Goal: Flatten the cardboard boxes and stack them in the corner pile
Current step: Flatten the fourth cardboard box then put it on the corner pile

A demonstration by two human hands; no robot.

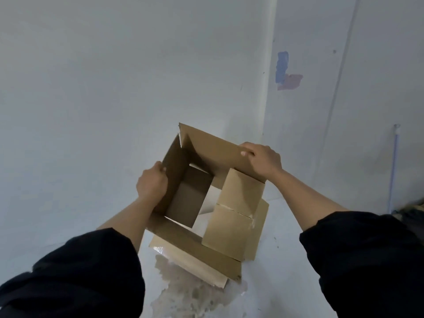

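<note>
I hold a brown cardboard box (220,152) in the air, open at both ends, so the white floor shows through it. My left hand (151,183) grips its left wall, thumb on the edge. My right hand (263,159) grips the far right corner of its top flap. One flap (236,212) hangs down on the right side. Below the box, flattened cardboard (206,265) lies on the floor near the room's corner.
White walls meet in a corner (269,88) straight ahead, with blue and red paint marks (285,70) on the right wall. The floor (286,260) has a rough bare patch (195,292) in front of the pile. A dark heap (413,207) lies at the right edge.
</note>
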